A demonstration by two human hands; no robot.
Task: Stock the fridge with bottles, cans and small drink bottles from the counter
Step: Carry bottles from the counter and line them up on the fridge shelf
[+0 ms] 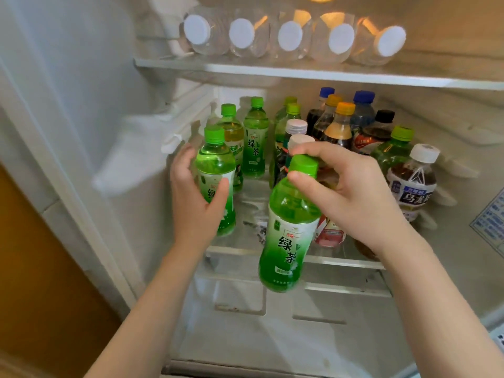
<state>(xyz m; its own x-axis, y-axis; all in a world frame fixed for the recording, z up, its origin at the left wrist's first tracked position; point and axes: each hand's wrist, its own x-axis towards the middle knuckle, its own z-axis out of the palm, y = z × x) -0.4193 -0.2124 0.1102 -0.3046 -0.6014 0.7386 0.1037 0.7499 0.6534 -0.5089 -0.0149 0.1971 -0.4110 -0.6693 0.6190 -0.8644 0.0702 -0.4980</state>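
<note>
I saw left hand [195, 197] curled round green tea bottle [215, 170], upright at front left of fridge shelf [341, 261]; right hand [351, 192] pinched second green tea bottle [289, 233] by cap, hanging before shelf edge.

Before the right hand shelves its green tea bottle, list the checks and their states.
1. Right hand grips the hanging bottle by cap and neck: ok.
2. Hanging bottle upright: not ok, tilted.
3. Its base above the shelf front edge: not ok, hangs lower.
4. Bare glass free beside the left bottle: ok.
5. Left hand holds the left bottle upright: ok.
6. Cap sealed: cannot tell.
</note>
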